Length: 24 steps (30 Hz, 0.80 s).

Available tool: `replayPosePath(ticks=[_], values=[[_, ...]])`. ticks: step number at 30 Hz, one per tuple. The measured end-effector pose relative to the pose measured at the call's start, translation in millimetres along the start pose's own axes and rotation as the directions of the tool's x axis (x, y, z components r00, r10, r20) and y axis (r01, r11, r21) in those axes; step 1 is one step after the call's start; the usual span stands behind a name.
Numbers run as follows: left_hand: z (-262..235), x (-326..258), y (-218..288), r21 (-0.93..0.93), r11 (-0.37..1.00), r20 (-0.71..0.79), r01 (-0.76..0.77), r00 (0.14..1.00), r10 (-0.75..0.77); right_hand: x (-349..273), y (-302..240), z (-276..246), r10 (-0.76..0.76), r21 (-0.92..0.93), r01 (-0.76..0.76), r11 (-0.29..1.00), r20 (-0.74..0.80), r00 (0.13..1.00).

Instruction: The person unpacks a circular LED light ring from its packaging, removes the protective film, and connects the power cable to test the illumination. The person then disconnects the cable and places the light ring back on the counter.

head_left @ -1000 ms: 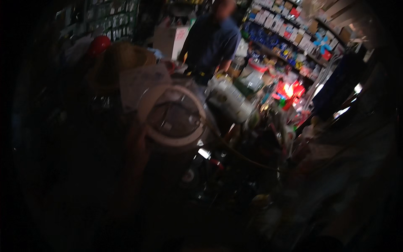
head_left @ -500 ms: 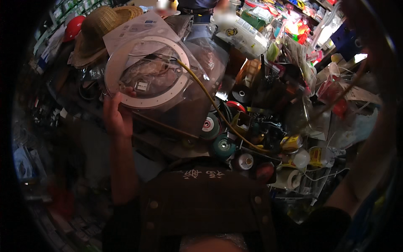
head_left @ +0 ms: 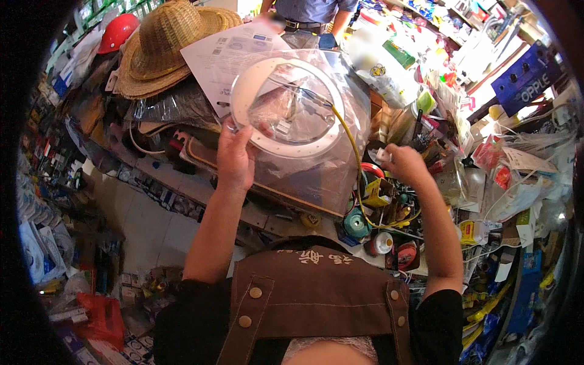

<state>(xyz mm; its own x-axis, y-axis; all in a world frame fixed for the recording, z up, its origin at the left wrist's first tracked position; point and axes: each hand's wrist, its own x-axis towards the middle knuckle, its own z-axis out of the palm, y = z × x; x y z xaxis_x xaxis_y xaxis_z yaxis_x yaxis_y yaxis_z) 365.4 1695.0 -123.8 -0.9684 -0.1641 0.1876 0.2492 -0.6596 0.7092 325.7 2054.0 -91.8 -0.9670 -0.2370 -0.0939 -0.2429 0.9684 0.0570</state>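
Observation:
My left hand [head_left: 236, 153] grips the near left rim of a white ring-shaped LED light panel [head_left: 298, 149], thumb and fingers closed on its edge. Clear plastic film [head_left: 316, 182] lies under and around the ring. From wires inside the ring, a yellow cable [head_left: 354, 146] runs down to the right in a loop over the clutter. My right hand [head_left: 409, 164] is closed, right of the ring, with a small white piece [head_left: 382, 156] at its fingertips; its kind is too small to tell.
Straw hats [head_left: 161, 45] and a red helmet [head_left: 118, 33] lie at the far left. A printed sheet [head_left: 210, 67] lies behind the ring. Discs, a yellow box [head_left: 378, 192] and packages crowd the right. Another person [head_left: 310, 15] stands across the counter.
My right hand has come down from the upper right to beside the ring. The ring and left hand sit further right in the picture, and the view is brighter.

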Motion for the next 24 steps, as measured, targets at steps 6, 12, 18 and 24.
replayPosePath(ticks=[6,12,18,24], values=[[-9,23,-8,-0.007,0.994,-0.026,0.112,0.993,-0.113,-9,-21,37,-0.021,0.185,0.062,0.981,-0.216,0.976],[-13,34,-28,0.031,0.981,-0.030,0.190,0.982,-0.189,2,-69,-5,0.155,0.628,0.213,0.748,-0.478,0.865],[-11,33,-34,-0.004,0.987,0.005,0.158,0.987,-0.158,53,-98,-23,0.054,0.686,0.362,0.632,-0.505,0.861],[-15,28,-38,0.024,0.993,0.050,0.118,0.992,-0.119,112,-107,-16,-0.026,0.827,0.307,0.472,-0.335,0.942]])
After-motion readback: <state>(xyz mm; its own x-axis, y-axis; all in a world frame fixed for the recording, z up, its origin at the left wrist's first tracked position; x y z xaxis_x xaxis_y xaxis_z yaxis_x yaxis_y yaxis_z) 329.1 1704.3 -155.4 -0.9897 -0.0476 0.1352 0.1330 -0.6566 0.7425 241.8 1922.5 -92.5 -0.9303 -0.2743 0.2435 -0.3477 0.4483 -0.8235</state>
